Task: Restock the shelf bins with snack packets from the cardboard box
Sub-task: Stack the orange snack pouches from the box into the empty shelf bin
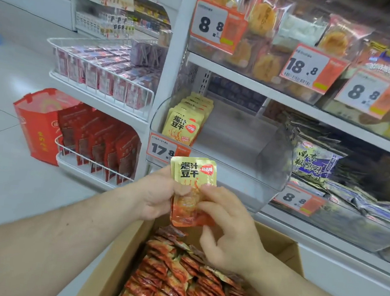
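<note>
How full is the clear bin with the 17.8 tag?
Mostly empty. The clear bin holds one row of yellow packets at its left side; the rest shows bare floor.

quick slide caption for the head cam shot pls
Both hands, left hand and right hand, hold yellow snack packets above the cardboard box, before a nearly empty clear shelf bin.

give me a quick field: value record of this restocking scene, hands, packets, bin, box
left hand: left hand holds a small stack of yellow-and-orange foil snack packets upright, thumb across the front
right hand: right hand pinches the stack's lower right edge
target bin: clear plastic shelf bin behind a 17.8 price tag
bin contents: one row of matching yellow packets standing at its left side; the rest bare
supply: brown cardboard box below the hands, holding many orange-red packets
stack position: in front of the bin, not yet inside
</note>
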Demonstrator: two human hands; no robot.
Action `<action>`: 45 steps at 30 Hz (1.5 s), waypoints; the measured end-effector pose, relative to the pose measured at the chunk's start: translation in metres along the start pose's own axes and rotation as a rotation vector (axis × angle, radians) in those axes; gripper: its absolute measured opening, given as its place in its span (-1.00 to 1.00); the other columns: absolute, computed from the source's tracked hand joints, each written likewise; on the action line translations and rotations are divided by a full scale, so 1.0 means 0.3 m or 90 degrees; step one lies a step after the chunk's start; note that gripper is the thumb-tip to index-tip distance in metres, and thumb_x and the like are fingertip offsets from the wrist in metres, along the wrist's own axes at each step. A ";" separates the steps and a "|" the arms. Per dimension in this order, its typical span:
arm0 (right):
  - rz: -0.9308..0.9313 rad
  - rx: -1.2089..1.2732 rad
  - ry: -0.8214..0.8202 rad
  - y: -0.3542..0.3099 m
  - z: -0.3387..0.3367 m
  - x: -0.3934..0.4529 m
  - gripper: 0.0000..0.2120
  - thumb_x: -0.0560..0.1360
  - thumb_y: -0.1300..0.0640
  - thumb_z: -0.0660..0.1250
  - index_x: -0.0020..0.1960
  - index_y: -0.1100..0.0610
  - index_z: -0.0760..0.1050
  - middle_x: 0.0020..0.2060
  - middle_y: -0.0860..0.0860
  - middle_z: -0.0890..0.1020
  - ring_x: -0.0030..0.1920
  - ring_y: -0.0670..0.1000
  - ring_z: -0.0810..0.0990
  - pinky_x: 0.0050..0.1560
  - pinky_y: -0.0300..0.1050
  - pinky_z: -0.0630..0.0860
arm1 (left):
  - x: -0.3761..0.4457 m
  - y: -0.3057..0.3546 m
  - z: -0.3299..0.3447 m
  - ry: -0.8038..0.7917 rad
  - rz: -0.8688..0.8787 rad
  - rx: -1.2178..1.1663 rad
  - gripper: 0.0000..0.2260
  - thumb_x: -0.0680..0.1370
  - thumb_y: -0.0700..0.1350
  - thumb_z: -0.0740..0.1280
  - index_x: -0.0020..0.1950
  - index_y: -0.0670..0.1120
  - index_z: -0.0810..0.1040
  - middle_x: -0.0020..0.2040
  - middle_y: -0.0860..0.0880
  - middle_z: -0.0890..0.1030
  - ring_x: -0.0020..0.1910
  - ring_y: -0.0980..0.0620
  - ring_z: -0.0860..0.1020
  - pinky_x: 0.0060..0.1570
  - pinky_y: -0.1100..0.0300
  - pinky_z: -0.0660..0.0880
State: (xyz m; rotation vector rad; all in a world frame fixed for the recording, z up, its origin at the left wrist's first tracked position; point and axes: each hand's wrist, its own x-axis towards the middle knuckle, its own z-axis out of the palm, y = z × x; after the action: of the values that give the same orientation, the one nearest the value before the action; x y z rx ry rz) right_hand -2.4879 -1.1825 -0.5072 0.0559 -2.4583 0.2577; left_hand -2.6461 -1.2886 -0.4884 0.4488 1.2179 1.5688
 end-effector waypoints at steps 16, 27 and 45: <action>0.540 0.313 -0.159 0.151 -0.145 0.354 -0.80 0.38 0.34 0.52 -0.11 0.16 0.55 -0.42 -0.07 0.64 -0.44 -0.15 0.54 -0.46 -0.29 0.41 | 0.052 0.057 -0.032 0.128 0.271 0.408 -0.56 0.54 -0.14 0.43 0.38 -0.01 0.40 0.24 0.04 0.53 0.14 0.10 0.54 0.11 0.30 0.52; 0.448 0.129 -0.071 0.313 0.083 0.642 -0.71 0.29 0.09 0.61 -0.03 0.06 0.63 -0.12 -0.01 0.70 -0.14 -0.05 0.61 0.02 0.01 0.62 | 0.110 0.053 -0.082 0.385 0.269 0.984 -0.29 0.50 0.00 0.28 0.59 0.09 0.03 0.62 0.06 -0.05 0.59 -0.09 -0.21 0.53 -0.09 -0.09; 0.573 0.050 -0.135 0.269 0.212 0.659 -0.20 0.29 -0.08 0.61 0.31 0.14 0.23 0.20 0.08 0.55 0.17 0.10 0.57 0.16 0.03 0.57 | 0.103 0.053 -0.066 0.372 0.236 1.000 -0.27 0.52 -0.02 0.25 0.61 0.07 -0.07 0.62 0.09 -0.16 0.58 -0.09 -0.28 0.52 -0.19 -0.13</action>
State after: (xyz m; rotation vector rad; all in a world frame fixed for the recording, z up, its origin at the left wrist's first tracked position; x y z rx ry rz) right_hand -2.6903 -1.1112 -0.4468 -1.0482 -2.5194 0.7570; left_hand -2.6813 -1.2697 -0.4917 1.2790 2.8453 0.6724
